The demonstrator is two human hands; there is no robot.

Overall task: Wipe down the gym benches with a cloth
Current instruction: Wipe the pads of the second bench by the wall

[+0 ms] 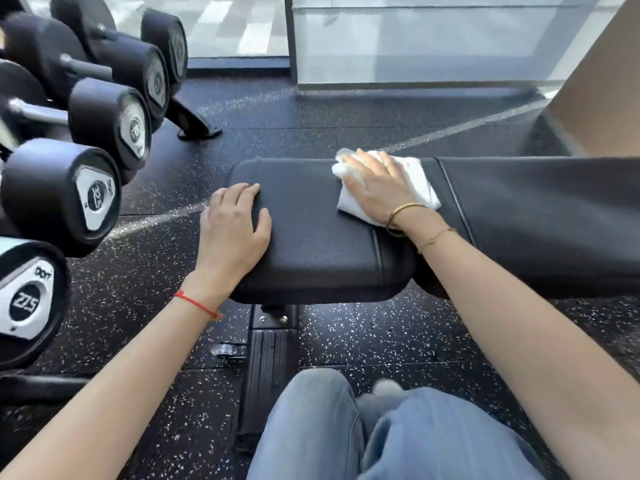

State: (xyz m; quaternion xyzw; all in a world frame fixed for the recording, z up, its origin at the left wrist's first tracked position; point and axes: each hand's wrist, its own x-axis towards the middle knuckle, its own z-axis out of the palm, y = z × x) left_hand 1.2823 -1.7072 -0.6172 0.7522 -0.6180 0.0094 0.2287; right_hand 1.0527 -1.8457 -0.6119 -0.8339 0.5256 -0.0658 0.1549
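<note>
Right hand (377, 188) flat, fingers spread, pressing white cloth (415, 181) onto worktop (311, 237) seat pad, far edge. Left hand (235, 226) open, resting on pad's 9 o'clock end, bracing. Worktop long axis runs 9-to-3; unwiped-looking back pad (554, 216) lies toward 3 o'clock, right hand nearer.

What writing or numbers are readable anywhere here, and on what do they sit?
"27.5": end cap of the nearest dumbbell, with a small logo above it, too blurred to read.
"22.5", roughly: next dumbbell; blurred.
Farther dumbbell caps: unreadable.
Bench and cloth: none.
</note>
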